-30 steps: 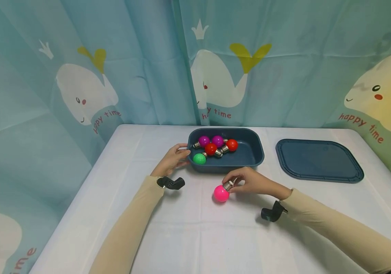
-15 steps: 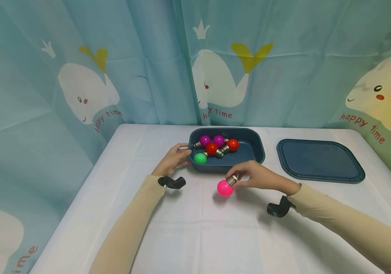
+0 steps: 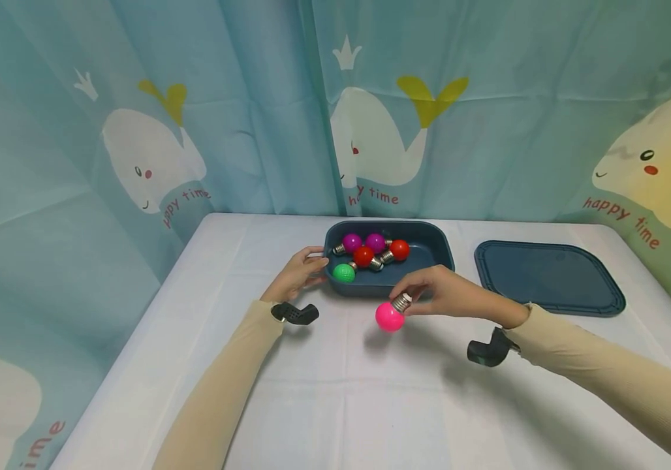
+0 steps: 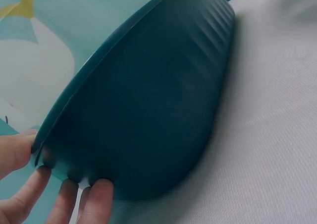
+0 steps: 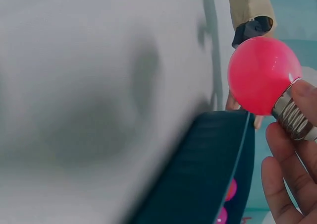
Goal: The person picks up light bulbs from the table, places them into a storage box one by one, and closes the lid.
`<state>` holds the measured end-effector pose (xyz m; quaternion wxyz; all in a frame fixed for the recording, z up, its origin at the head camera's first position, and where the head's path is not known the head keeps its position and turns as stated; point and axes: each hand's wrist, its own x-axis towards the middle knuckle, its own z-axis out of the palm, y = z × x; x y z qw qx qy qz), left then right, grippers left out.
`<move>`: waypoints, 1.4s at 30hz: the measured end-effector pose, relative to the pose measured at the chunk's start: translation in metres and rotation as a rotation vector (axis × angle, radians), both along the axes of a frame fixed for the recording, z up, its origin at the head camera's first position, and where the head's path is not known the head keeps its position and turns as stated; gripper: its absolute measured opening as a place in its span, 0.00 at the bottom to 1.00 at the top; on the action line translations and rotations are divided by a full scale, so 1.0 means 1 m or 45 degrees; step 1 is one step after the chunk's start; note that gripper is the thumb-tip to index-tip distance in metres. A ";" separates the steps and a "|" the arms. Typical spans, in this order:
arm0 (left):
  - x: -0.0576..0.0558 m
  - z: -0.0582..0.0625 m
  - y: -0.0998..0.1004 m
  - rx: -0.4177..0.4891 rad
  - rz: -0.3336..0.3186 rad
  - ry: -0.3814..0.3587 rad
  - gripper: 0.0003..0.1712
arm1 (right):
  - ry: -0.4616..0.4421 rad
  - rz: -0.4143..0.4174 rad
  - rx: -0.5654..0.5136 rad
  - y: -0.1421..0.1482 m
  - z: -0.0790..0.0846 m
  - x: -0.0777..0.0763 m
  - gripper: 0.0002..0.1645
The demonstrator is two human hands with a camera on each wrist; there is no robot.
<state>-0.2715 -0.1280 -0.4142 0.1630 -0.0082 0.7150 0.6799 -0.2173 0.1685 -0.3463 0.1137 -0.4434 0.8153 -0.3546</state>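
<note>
My right hand (image 3: 450,294) pinches the metal screw base of a pink light bulb (image 3: 390,316) between thumb and fingers. The bulb hangs above the table in front of the dark blue box (image 3: 438,271), its round end pointing down and left in the head view. My left hand (image 3: 297,273) holds the box's left end. In the left wrist view, several fingertips (image 4: 101,192) touch the outer wall and one digit reaches the rim. Inside the box lie two purple bulbs (image 3: 352,243), two red bulbs (image 3: 399,250) and a green bulb (image 3: 344,273), mostly toward the left.
A dark blue lid (image 3: 549,277) lies flat on the white table (image 3: 306,405) to the right of the box. Behind the table hangs a pale blue curtain (image 3: 265,156) printed with whales. A black wrist camera (image 3: 491,349) sits below the right wrist.
My right hand has lifted the pink bulb and moved it slightly right and toward the box. My left hand stays at the box's left end, and the box has not visibly moved.
</note>
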 end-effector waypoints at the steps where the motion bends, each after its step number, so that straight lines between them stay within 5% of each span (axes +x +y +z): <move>1: 0.000 0.000 0.000 0.000 -0.001 0.001 0.27 | 0.010 0.003 0.002 0.000 0.002 0.000 0.17; 27: 0.000 -0.001 0.000 -0.006 0.011 0.001 0.27 | 0.158 -0.036 0.089 -0.003 0.056 -0.001 0.19; 42: -0.001 -0.003 0.000 -0.020 0.024 -0.014 0.28 | 0.205 -0.135 0.133 0.001 0.072 -0.023 0.20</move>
